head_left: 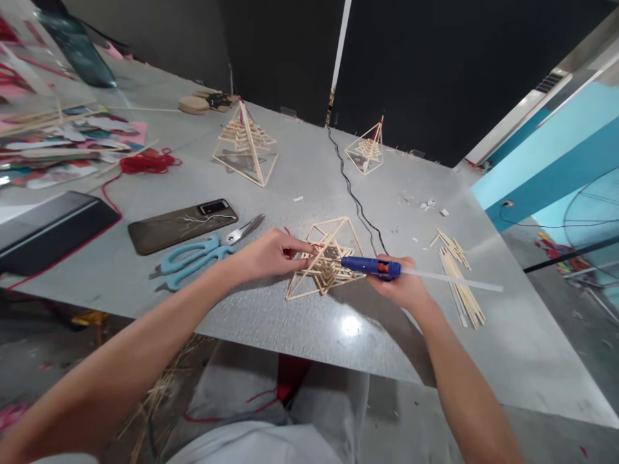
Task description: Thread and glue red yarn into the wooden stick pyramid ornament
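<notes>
A star-like frame of thin wooden sticks (325, 283) lies near the front edge of the grey table. My left hand (273, 254) comes in from the left with thumb and fingers pinched at the frame's upper left part, where a bit of red yarn (316, 245) shows. My right hand (406, 287) is wrapped round a blue hot glue gun (370, 265), its nozzle pointing left over the middle of the frame. A long clear glue stick (457, 279) sticks out from the gun's back. Whether the nozzle touches the sticks, I cannot tell.
Blue-handled scissors (191, 256) and a phone (181, 225) lie left of my left hand. Two stick pyramids (252, 145) stand farther back. Loose sticks (461, 287) lie at right, red yarn (149, 162) at left. A black cable (353, 187) crosses the table.
</notes>
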Tool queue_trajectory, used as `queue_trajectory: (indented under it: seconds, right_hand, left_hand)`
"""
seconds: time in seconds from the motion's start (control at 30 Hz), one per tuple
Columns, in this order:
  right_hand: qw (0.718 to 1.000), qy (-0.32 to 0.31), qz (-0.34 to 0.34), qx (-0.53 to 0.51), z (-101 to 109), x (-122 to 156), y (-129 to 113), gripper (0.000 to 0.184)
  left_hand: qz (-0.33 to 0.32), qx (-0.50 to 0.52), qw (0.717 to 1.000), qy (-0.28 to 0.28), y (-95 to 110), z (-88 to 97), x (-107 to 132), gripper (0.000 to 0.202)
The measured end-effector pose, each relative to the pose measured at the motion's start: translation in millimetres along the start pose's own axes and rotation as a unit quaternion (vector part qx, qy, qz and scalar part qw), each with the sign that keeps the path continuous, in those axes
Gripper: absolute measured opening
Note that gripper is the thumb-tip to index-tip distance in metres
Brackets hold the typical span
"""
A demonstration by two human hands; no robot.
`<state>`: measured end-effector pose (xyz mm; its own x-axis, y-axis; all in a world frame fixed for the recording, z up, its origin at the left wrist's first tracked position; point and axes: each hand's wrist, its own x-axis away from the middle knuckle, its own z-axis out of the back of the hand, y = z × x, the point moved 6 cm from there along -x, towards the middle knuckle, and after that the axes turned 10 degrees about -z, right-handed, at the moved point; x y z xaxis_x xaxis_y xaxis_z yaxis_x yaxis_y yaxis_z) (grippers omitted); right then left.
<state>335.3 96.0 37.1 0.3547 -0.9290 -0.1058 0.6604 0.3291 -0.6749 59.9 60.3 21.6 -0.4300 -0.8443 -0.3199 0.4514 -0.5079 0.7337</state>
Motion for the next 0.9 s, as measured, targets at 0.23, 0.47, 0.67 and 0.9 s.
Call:
queue_trajectory:
  seconds: [0.23, 0.47, 0.67, 0.9]
  right_hand:
    - [0.999, 0.018, 0.011, 0.044, -0.7, 0.0, -5.3, 0.027]
    - [0.996, -0.004, -0.002, 0.088, -0.6, 2.0, -11.4, 0.026]
    - [0.995, 0.007, -0.009, 0.098, -0.9, 1.8, -12.6, 0.025]
    - [0.995, 0.005, -0.004, 0.103, -0.6, 1.3, -13.7, 0.025]
  left_hand:
    - [-0.026, -0.010, 1.000, -0.006, -0.4, -2.2, -1.6, 0.041]
    - [-0.038, -0.009, 0.999, -0.009, -2.4, -3.7, -2.3, 0.032]
    - [-0.003, -0.002, 1.000, -0.007, -7.2, -4.1, -2.2, 0.029]
    - [0.009, -0.001, 1.000, -0.008, -8.2, -3.4, -2.5, 0.031]
